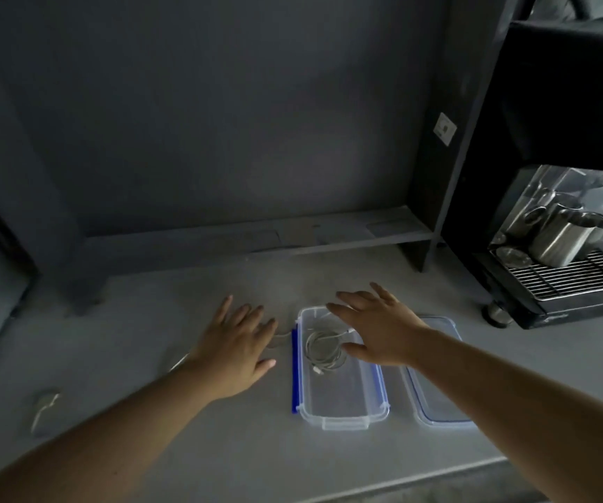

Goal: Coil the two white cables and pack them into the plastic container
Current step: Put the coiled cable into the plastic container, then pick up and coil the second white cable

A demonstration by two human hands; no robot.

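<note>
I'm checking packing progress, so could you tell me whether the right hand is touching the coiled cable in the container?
Cannot tell: in the head view the right hand overlaps the coiled cable, hiding any gap.

A clear plastic container with blue clips (pixel 343 397) sits on the grey desk (pixel 198 441). One white cable, wound into a round coil (pixel 323 348), lies inside it near the far end. The clear lid with a blue edge (pixel 438 401) lies flat just beside the container, on its right. The right hand (pixel 380 330) is spread flat with open fingers, over the far right part of the container. The left hand (pixel 236 344) is spread flat too, over the desk left of the container. Another thin white cable (pixel 281 339) lies loose on the desk and peeks out beside the left hand. A black coffee machine (pixel 554 176) with a shiny metal jug (pixel 561 237) stands at the far right.
</note>
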